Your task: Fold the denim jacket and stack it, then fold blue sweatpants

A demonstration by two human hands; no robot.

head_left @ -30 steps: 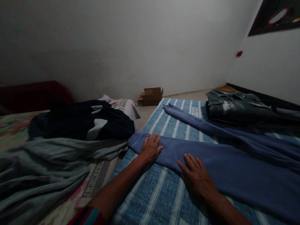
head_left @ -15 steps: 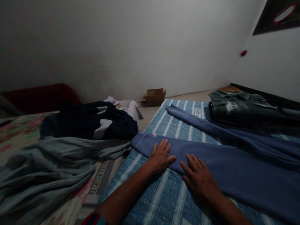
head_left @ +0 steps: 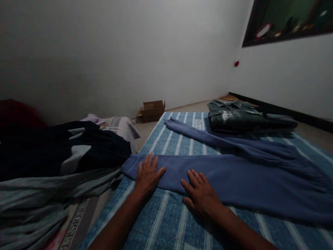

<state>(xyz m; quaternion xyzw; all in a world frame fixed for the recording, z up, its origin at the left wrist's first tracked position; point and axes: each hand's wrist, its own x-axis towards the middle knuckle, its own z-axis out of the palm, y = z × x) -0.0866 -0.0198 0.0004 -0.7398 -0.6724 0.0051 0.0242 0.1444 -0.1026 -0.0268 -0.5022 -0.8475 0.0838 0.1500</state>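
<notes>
Head view: left hand flat, fingers spread, palm down near the cuff end of a blue fleece trouser leg lying across a blue-and-white striped mat; grip wide, holding nothing. Right hand also flat and spread, pressing the near edge of the same leg, just beside the left hand. Second leg runs diagonally behind. Folded dark green denim garment at far mat end. Crumpled grey and navy clothes pile left. Small brown cardboard box by the wall.

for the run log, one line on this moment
left hand flat on blue trousers | right hand flat on same leg | striped mat
</notes>
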